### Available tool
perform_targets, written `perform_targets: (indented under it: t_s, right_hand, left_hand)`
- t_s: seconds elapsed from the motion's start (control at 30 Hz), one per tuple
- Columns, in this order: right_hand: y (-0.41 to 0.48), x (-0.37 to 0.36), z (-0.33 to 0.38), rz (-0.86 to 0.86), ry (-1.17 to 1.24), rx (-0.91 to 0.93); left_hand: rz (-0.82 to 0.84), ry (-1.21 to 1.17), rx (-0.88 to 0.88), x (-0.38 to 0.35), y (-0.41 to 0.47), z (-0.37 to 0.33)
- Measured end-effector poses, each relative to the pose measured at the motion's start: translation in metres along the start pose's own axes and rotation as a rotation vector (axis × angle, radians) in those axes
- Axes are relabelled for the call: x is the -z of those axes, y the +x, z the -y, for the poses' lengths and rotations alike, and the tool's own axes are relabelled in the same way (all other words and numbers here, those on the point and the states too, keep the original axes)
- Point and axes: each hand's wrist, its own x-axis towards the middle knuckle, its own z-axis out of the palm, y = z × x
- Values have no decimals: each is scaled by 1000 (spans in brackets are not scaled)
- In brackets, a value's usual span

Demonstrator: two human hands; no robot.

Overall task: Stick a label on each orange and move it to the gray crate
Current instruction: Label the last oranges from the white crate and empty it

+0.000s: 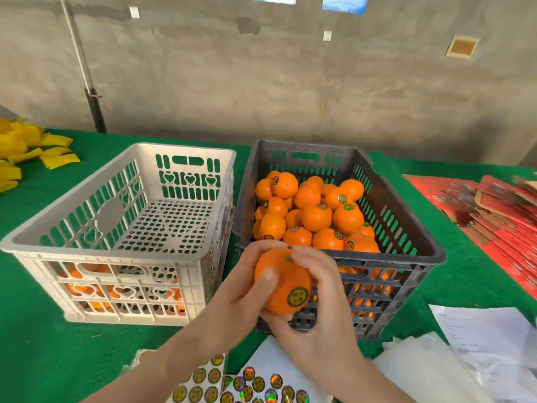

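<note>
Both my hands hold one orange just in front of the gray crate. A round yellow-green label is stuck on its near side. My left hand grips it from the left with the thumb on its face. My right hand cups it from below and the right, fingers curled over the top. The gray crate holds several labelled oranges. A sheet of round shiny labels lies at the near table edge under my forearms.
A white crate stands left of the gray one, its top tray bare, with oranges showing through its lower slats. Yellow wrappers lie at far left, red cardboard boxes at right, white papers at near right. Green cloth covers the table.
</note>
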Motion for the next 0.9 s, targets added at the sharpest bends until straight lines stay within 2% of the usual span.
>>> perform_targets:
  t_s: [0.07,0.1,0.17,0.23,0.3,0.4,0.5,0.6,0.67,0.7,0.73,0.77,0.8,0.83,0.87,0.9]
  right_hand:
    - [27,8,2,-88,5,60]
    - [40,12,2,-112,4,54]
    - [65,21,-3,-127,-9,-17]
    - [91,28,-17,-79,-89,-116]
    - [116,34,-40,67,-259,-236]
    - [146,37,-74,452,-482,-430]
    - [154,29,-93,784,-606,-514]
    - [153,20,-98,898,-650,-544]
    - [151,21,-93,844,-689,-484]
    - [146,23,-86,701,-669,-381]
    - [135,24,-75,479,-580,-247]
    - [119,24,-62,228,-407,-101]
    - [100,24,-51,70,-202,22]
    - [76,20,-41,46,-41,85]
    - [50,13,-39,123,37,76]
    - [25,4,-42,289,36,5]
  left_hand:
    - [-31,206,-203,4,27,-15]
    - [-87,269,-230,8,44,-20]
    - [-234,482,-217,20,79,-17]
    - [-228,844,-109,34,105,1]
    - [-140,1055,31,42,114,23]
    - [-143,1019,26,47,113,34]
    - [-134,1003,13,48,114,31]
    - [-136,990,50,46,115,31]
    - [-144,967,43,47,114,32]
    - [-165,950,19,47,113,32]
    - [-202,929,-17,47,111,33]
    - [-254,904,-55,46,109,35]
    - [-317,874,-90,44,107,37]
    - [-382,842,-121,42,104,38]
    - [-454,810,-155,40,100,39]
    - [-529,783,-191,37,95,40]
